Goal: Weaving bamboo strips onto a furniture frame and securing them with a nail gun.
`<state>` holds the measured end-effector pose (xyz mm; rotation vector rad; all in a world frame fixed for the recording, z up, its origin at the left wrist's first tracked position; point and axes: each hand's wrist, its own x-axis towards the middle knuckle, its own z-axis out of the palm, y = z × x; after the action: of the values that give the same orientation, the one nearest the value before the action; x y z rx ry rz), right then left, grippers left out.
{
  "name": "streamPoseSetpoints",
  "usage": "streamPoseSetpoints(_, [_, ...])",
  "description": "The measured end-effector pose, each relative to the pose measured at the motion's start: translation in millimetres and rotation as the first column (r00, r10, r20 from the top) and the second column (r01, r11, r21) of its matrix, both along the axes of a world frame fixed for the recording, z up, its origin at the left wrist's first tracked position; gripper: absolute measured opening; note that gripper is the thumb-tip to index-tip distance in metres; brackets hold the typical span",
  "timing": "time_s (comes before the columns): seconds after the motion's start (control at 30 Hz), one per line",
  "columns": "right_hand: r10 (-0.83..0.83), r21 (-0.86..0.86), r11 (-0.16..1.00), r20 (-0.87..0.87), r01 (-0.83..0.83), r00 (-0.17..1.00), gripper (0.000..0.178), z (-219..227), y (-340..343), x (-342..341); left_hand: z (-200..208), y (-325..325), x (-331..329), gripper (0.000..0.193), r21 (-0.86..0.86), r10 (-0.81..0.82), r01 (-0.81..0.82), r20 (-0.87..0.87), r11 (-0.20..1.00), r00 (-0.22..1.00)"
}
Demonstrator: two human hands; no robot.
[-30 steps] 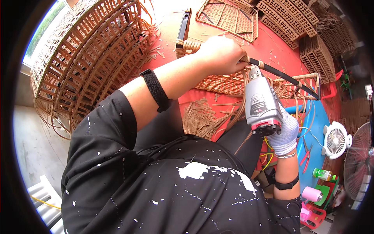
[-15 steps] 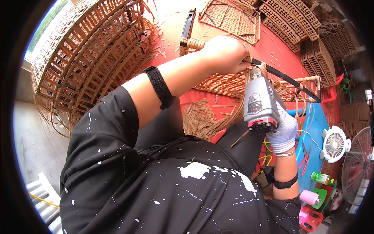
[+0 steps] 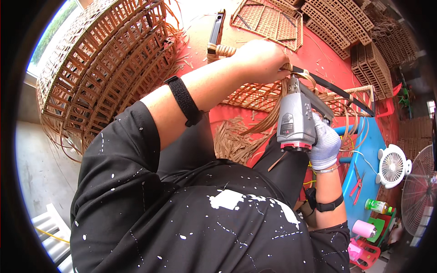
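Note:
My bare left hand [image 3: 264, 61] is closed on a rattan strip [image 3: 287, 68] at the black frame bar [image 3: 330, 86] of a woven panel. Its fingertips are partly hidden behind the hand. Several turns of the strip wrap the bar's left end. My right hand [image 3: 324, 144], in a whitish glove, grips a grey and red nail gun [image 3: 296, 120], whose nose points up at the bar just beside my left fingers. Whether the nose touches the bar I cannot tell. Long loose strips [image 3: 273, 116] hang down from the bar, and the woven lattice [image 3: 255, 98] shows below it.
Stacked woven panels [image 3: 109, 68] stand at the left, with more stacks [image 3: 337, 27] at the far right. Strip offcuts [image 3: 234, 139] lie in a pile on the red surface. On the right, a blue stool [image 3: 364, 159] bears red-handled pliers [image 3: 358, 184], beside a white fan [image 3: 392, 166].
The nail gun and my right hand have shifted a little to the left, and the gun's nose has moved nearer my left fingers. My left hand keeps its grip, almost unmoved.

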<state>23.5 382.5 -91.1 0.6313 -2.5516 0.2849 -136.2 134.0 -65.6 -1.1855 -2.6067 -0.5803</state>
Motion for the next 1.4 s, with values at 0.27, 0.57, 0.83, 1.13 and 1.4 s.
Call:
streamPoseSetpoints(0.27, [0.006,0.008,1.0,-0.066,-0.005,0.998,0.063,-9,0,1,-3,-1,0,0.026,0.013,-0.005,0.005,-0.008,1.0,1.0])
streamPoseSetpoints(0.57, [-0.001,0.022,1.0,-0.088,0.003,0.996,0.064,-13,1,0,-1,0,1,0.028,-0.027,0.005,-0.005,-0.005,1.0,1.0])
streamPoseSetpoints(0.83, [0.021,0.008,1.0,-0.08,-0.021,0.997,0.065,-13,2,-1,1,-1,1,0.026,-0.008,-0.018,0.018,-0.012,1.0,1.0])
streamPoseSetpoints(1.13, [0.015,0.011,1.0,-0.098,-0.014,0.995,0.064,-15,2,-2,-3,0,-1,0.024,0.005,-0.007,0.007,-0.011,1.0,1.0])
streamPoseSetpoints(1.4, [-0.002,0.031,1.0,-0.075,0.004,0.997,0.068,-16,2,-1,-1,-1,0,0.025,-0.006,-0.004,0.004,0.019,1.0,1.0])
